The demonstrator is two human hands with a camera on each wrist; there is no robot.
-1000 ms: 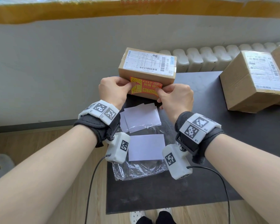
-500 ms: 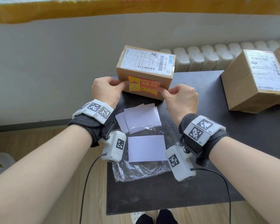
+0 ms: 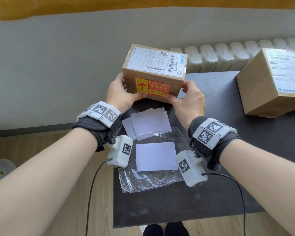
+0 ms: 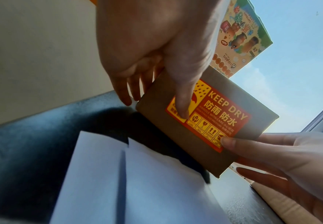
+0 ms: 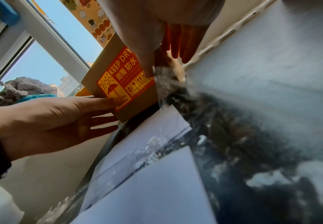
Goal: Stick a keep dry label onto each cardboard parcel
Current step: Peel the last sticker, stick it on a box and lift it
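A small cardboard parcel (image 3: 153,65) sits at the table's back left corner, its front face towards me. An orange keep dry label (image 3: 152,86) lies flat on that face. My left hand (image 3: 119,94) grips the parcel's left side, thumb on the label's lower left corner. On the other side my right hand (image 3: 189,99) grips the parcel, thumb at the label's lower right corner. The left wrist view shows the label (image 4: 214,115) on the parcel (image 4: 175,136), tilted over a dark shadow, seemingly raised a little. The right wrist view shows the label (image 5: 122,80) too.
A larger cardboard parcel (image 3: 266,92) stands at the right on the black table (image 3: 211,193). White backing sheets (image 3: 150,123) and a clear plastic bag (image 3: 143,181) lie in front of me. A radiator (image 3: 228,55) runs behind. The table's left edge is beside the small parcel.
Both hands have gone from smoothing the label on the front face to gripping the parcel's sides. The label now lies flat, and the parcel sits closer and more tilted.
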